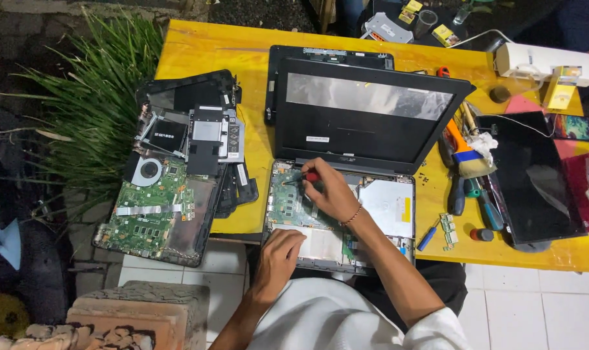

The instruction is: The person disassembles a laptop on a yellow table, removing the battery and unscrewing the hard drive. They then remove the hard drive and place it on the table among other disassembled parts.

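With the right hand (333, 193) pinching a red-handled screwdriver (301, 178) over the opened laptop (385, 214) on the yellow counter (203, 52) and the left hand (279, 254) pressing flat on its front edge, a slipped tip could have gouged the exposed green board (293, 201).

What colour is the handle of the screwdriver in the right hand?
Red, with a dark shaft; the screwdriver in the right hand shows in the head view.
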